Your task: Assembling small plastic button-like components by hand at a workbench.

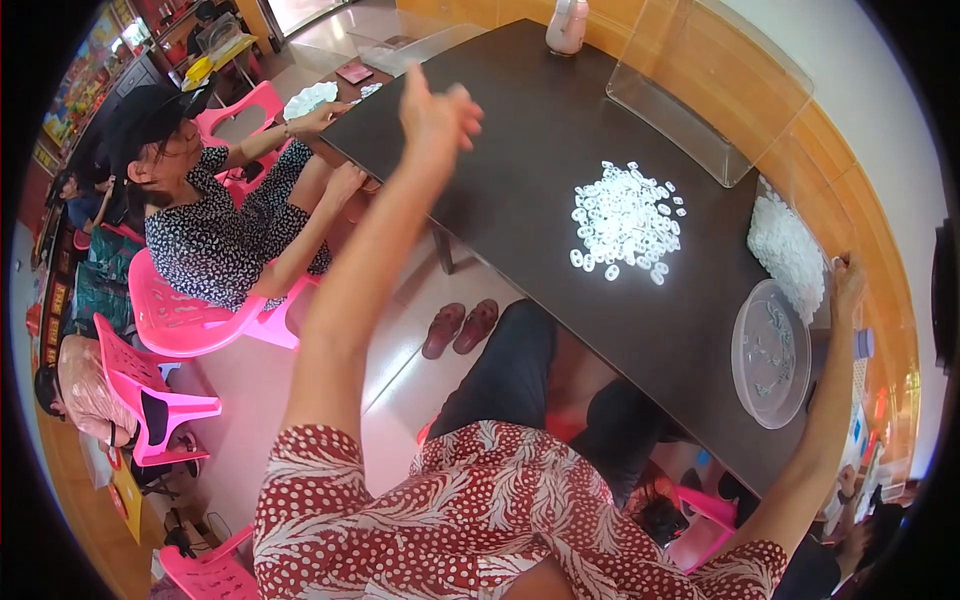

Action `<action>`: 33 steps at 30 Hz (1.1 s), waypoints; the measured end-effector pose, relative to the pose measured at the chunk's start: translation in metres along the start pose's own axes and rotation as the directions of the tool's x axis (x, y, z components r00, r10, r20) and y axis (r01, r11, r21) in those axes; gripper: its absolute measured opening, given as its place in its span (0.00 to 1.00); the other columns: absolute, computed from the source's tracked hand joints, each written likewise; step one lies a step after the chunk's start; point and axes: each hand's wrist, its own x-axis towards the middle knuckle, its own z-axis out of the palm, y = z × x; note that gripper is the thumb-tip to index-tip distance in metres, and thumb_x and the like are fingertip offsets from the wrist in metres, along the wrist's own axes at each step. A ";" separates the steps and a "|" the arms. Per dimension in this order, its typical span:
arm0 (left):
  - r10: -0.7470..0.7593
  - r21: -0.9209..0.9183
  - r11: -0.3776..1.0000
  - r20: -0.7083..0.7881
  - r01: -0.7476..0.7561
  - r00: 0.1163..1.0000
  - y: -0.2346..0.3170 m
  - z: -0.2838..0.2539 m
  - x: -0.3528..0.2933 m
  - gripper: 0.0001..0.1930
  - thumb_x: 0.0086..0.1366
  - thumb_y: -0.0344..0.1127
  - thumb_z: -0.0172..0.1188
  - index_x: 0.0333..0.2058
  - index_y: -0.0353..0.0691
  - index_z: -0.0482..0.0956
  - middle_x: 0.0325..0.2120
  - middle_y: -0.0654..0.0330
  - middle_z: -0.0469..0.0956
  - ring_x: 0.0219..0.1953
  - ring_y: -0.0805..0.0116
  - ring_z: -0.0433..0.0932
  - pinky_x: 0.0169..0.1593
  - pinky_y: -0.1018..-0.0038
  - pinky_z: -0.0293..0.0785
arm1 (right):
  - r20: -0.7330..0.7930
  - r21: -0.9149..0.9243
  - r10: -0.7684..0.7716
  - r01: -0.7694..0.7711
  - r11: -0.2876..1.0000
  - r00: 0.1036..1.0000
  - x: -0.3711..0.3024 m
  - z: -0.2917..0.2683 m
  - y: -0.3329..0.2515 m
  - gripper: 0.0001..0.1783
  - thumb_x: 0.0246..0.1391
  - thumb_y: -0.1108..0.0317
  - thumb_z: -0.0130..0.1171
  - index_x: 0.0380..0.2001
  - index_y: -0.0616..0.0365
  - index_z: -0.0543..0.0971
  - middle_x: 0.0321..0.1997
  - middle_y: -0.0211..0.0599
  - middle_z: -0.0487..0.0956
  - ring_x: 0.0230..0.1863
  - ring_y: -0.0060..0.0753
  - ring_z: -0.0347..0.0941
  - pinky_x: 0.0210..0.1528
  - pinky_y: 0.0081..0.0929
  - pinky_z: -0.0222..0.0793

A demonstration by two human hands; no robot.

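Note:
My left hand (437, 118) is raised over the left side of the dark table. Its fingers are spread, slightly blurred, and hold nothing. On the tabletop lies a loose heap of small white oval plastic pieces (625, 215) with holes in them. At the far right my right hand (849, 285) is closed beside a larger pile of white pieces (785, 245); what its fingers pinch is too small to make out. Near my right forearm sits a round clear plastic tray (748, 375) with small greenish pieces in it.
A clear plastic bin (690, 120) and a pinkish bottle (567, 27) stand along the far side of the dark table (520, 130). To the left, a person in a black cap (225, 220) sits on a pink chair (185, 310). Dark red slippers (460, 328) lie on the floor.

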 end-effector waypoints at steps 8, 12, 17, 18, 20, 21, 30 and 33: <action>-0.309 -0.086 0.945 0.077 0.315 0.948 -0.013 -0.048 0.080 0.09 0.58 0.27 0.48 0.38 0.29 0.68 0.25 0.45 0.78 0.21 0.62 0.77 0.21 0.69 0.74 | -0.016 0.041 -0.051 0.052 0.998 0.999 0.000 0.002 -0.017 0.07 0.44 0.70 0.56 0.24 0.64 0.75 0.25 0.52 0.76 0.29 0.48 0.74 0.32 0.38 0.66; -0.331 -0.068 0.929 0.294 0.365 0.897 -0.022 -0.006 -0.007 0.10 0.57 0.28 0.53 0.37 0.28 0.71 0.22 0.47 0.78 0.15 0.66 0.75 0.15 0.73 0.70 | 0.025 -0.026 -0.028 0.028 0.999 0.999 0.008 0.005 -0.001 0.09 0.45 0.68 0.56 0.24 0.64 0.75 0.25 0.52 0.76 0.29 0.49 0.74 0.32 0.39 0.65; -0.271 0.001 0.957 0.364 0.290 0.891 -0.039 0.001 -0.071 0.13 0.60 0.29 0.53 0.42 0.27 0.71 0.21 0.52 0.77 0.16 0.73 0.73 0.16 0.81 0.67 | 0.057 -0.067 0.001 0.003 0.998 0.998 0.007 -0.004 -0.027 0.15 0.49 0.61 0.55 0.23 0.64 0.74 0.25 0.54 0.76 0.29 0.51 0.73 0.32 0.41 0.65; -0.257 0.042 0.964 0.382 0.262 0.887 -0.039 0.002 -0.079 0.13 0.61 0.30 0.53 0.42 0.27 0.71 0.22 0.52 0.77 0.18 0.74 0.74 0.18 0.82 0.68 | 0.055 -0.071 -0.001 0.005 0.997 0.998 0.007 -0.003 -0.024 0.15 0.49 0.61 0.55 0.23 0.64 0.74 0.25 0.54 0.76 0.29 0.51 0.73 0.32 0.41 0.65; -0.228 0.049 0.972 0.411 0.228 0.883 -0.048 0.006 -0.091 0.13 0.61 0.29 0.53 0.43 0.29 0.72 0.22 0.55 0.77 0.20 0.77 0.73 0.20 0.84 0.67 | 0.010 -0.120 -0.026 0.027 0.992 1.000 0.007 0.001 -0.020 0.17 0.51 0.58 0.55 0.24 0.64 0.74 0.25 0.54 0.76 0.29 0.53 0.73 0.32 0.41 0.65; -0.199 0.061 0.980 0.417 0.191 0.887 -0.051 0.007 -0.094 0.12 0.61 0.29 0.53 0.43 0.30 0.72 0.22 0.57 0.77 0.21 0.78 0.73 0.21 0.84 0.67 | 0.006 -0.125 -0.030 0.030 0.992 1.000 0.006 0.000 -0.018 0.17 0.51 0.58 0.55 0.24 0.64 0.74 0.25 0.54 0.76 0.29 0.53 0.73 0.32 0.41 0.65; -0.071 -0.175 0.975 0.336 0.136 0.939 -0.066 -0.005 -0.107 0.13 0.58 0.26 0.51 0.44 0.32 0.72 0.22 0.61 0.77 0.24 0.80 0.73 0.24 0.84 0.68 | -0.039 0.215 -0.158 0.163 0.963 0.987 -0.052 -0.031 -0.138 0.11 0.55 0.65 0.53 0.30 0.62 0.77 0.28 0.49 0.76 0.31 0.50 0.73 0.35 0.36 0.67; -0.158 -0.162 0.962 0.333 0.221 0.930 -0.048 -0.007 -0.100 0.19 0.57 0.25 0.52 0.49 0.33 0.69 0.20 0.60 0.76 0.19 0.78 0.72 0.20 0.82 0.67 | -0.083 0.292 -0.380 0.387 0.875 0.921 -0.093 -0.044 -0.189 0.04 0.50 0.71 0.56 0.27 0.60 0.77 0.26 0.45 0.75 0.29 0.46 0.71 0.33 0.37 0.66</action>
